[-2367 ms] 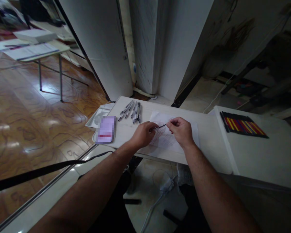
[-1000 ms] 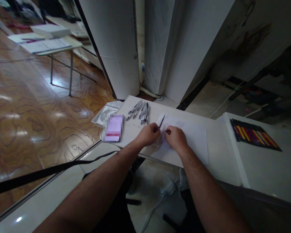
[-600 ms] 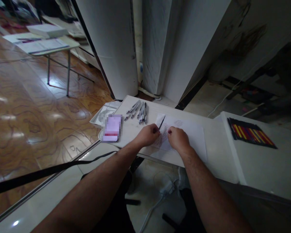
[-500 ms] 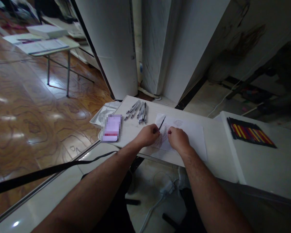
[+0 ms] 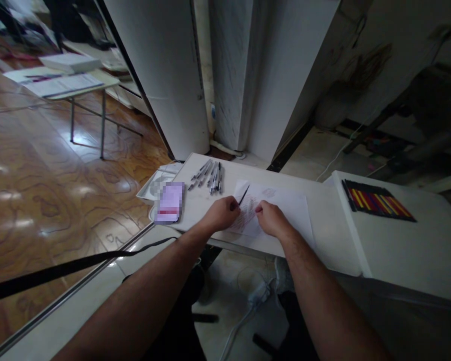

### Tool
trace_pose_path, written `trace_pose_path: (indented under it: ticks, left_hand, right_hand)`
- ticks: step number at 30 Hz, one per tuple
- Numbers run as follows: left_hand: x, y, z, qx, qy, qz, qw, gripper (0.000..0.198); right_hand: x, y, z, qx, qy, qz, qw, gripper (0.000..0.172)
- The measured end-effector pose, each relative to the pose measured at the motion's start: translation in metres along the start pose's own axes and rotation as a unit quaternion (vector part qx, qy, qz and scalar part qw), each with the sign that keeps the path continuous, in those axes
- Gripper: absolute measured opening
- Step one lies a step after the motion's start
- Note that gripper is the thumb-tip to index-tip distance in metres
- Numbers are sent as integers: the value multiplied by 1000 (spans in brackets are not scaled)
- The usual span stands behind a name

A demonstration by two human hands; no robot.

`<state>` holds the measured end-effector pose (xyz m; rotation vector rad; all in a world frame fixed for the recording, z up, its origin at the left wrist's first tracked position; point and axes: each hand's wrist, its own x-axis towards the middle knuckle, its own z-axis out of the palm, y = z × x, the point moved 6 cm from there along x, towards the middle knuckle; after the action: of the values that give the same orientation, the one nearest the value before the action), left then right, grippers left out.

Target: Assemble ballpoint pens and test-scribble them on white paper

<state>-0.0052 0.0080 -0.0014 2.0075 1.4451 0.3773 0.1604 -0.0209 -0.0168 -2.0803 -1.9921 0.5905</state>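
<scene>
My left hand (image 5: 223,213) is closed in a pinch over the paper, around the lower end of a slim dark pen-like stick (image 5: 244,194) that slants up to the right. Whether it is a whole pen or a refill I cannot tell. Just to the right, my right hand (image 5: 272,217) has its fingers pressed together; anything in them is too small to make out. Under both hands lies a white sheet of paper (image 5: 298,210) with reddish scribbles. Several clear-barrelled pens (image 5: 213,178) lie in a loose pile beyond my left hand.
A phone with a lilac screen (image 5: 170,201) lies at the left end of the white table (image 5: 325,215). On the raised surface at right is a row of coloured pens (image 5: 378,199) in a dark case. A power strip (image 5: 261,295) with a cable lies below.
The view has shifted slightly, so most things sit a little further left. My left hand keeps its pinch on the dark stick; my right hand stays closed close by.
</scene>
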Motion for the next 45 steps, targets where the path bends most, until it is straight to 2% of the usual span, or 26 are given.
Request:
trace_pose_path:
  ticks: [6, 10, 13, 18, 23, 25, 31, 34, 45]
  left_hand:
    - [1, -3, -1, -10, 19, -5, 1000, 15]
    - [2, -2, -5, -22, 47, -4, 999, 16]
    - [4, 1, -8, -33, 64, 16, 997, 15]
    - [5, 4, -9, -40, 75, 40, 996, 15]
    - [2, 7, -7, -23, 73, 55, 996, 15]
    - [1, 10, -5, -17, 66, 71, 995, 15]
    - [-2, 18, -3, -3, 60, 102, 993, 17]
    - [-3, 19, -2, 3, 59, 103, 993, 18]
    - [-1, 16, -2, -1, 65, 107, 992, 18]
  right_hand:
    - [3, 4, -2, 65, 21, 1, 998, 17]
    - [7, 3, -11, 126, 74, -12, 989, 17]
    - [10, 6, -20, 210, 117, -6, 971, 15]
    - [14, 10, -31, 390, 150, 29, 908, 11]
    - [10, 10, -43, 547, 209, 29, 810, 14]
    - [9, 10, -46, 583, 227, 31, 780, 15]
    - [5, 14, -51, 633, 264, 31, 727, 17]
    - [4, 15, -52, 637, 269, 33, 721, 17]
    - [6, 12, -47, 628, 252, 37, 735, 16]
